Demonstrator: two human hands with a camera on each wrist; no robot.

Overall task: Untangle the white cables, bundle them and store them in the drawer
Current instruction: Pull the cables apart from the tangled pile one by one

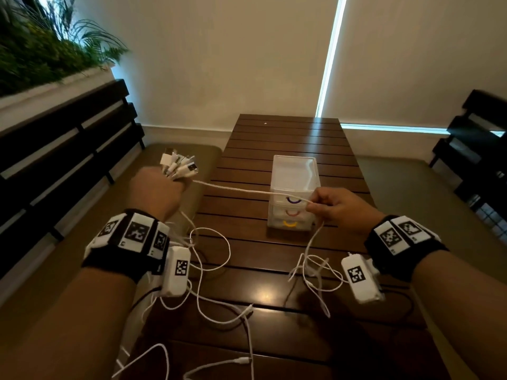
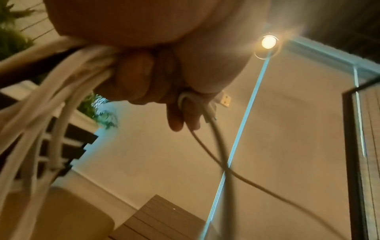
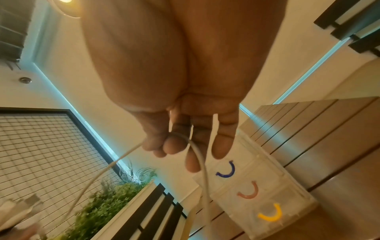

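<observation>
My left hand (image 1: 159,187) is raised left of the table and grips a bunch of white cables (image 2: 68,68) just below their plugs (image 1: 179,165), which fan out above the fist. One white cable (image 1: 247,191) runs taut from that fist to my right hand (image 1: 333,207), which pinches it between thumb and fingers (image 3: 174,147) in front of the drawer unit. Below the pinch the cable hangs to the table. The rest of the cables (image 1: 216,292) trail in loose loops over the near tabletop. The small translucent drawer unit (image 1: 293,193) has three drawers with purple, orange and yellow handles, all closed.
A dark slatted wooden table (image 1: 288,138) carries the drawer unit at its middle. A cushioned bench with a dark slatted back (image 1: 68,149) runs along the left, under a planter with greenery (image 1: 41,50). Another dark slatted seat (image 1: 477,149) stands at the right.
</observation>
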